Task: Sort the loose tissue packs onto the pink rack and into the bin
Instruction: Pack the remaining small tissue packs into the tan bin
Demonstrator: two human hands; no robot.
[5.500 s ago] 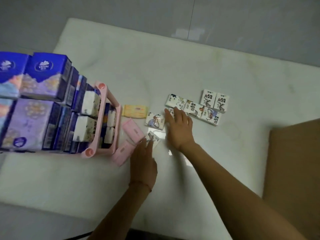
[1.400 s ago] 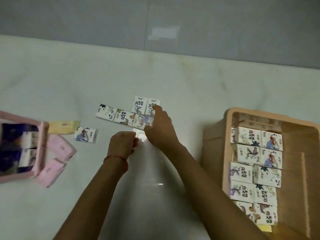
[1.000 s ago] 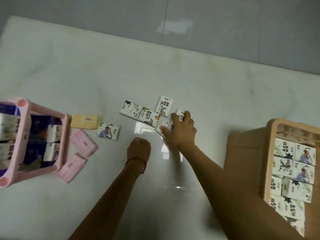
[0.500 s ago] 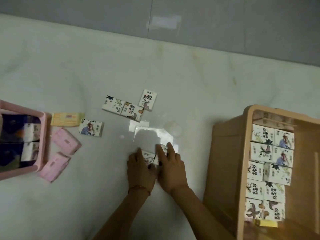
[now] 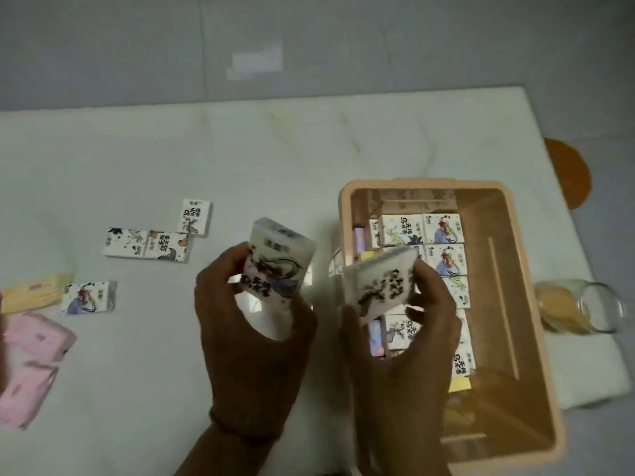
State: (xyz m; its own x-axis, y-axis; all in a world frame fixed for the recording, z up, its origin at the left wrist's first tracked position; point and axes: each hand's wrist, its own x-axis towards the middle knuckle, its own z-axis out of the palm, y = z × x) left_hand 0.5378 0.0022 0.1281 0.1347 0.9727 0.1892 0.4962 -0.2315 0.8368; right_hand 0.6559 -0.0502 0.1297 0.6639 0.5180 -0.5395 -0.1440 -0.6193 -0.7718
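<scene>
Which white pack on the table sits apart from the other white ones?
The white pack beside the yellow pack; the other three sit clustered farther back.

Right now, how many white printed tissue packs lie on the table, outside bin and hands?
4. Three cluster up-left of the left hand: far pack, middle pack, leftmost pack. A lone pack sits beside the yellow pack. Hands may hide more.

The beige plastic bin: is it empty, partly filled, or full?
Partly filled. The beige plastic bin holds rows of white printed tissue packs along one side; the rest is bare.
</scene>
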